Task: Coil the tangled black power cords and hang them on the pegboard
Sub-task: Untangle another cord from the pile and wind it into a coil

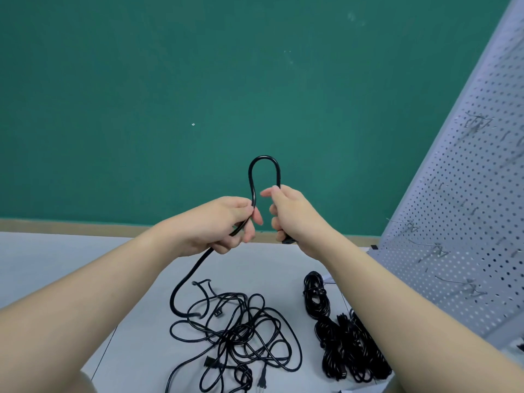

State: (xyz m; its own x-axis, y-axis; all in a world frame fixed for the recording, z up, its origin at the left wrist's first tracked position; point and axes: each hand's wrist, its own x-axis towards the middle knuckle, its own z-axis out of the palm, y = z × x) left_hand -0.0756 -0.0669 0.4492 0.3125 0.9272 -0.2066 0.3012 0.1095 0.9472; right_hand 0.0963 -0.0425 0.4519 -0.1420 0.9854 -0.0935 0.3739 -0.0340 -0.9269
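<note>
Hands are holding one black cord (263, 165) up in front of the green wall (170, 80), bending it into an upright loop: the left hand (224, 222) is pinching one side, and the right hand (289, 214) is gripping the other with curled fingers. Below, a tangled pile of cords (238, 336) is lying on the desk (56, 265) beside coiled bundles (348, 344), near the pegboard (467, 222).

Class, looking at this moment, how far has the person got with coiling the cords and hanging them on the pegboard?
Done: several coiled bundles lie on the table. In hand: the left hand and right hand bend one cord into its first loop. Left: the tangled pile, and hanging, since the pegboard hooks look bare.
</note>
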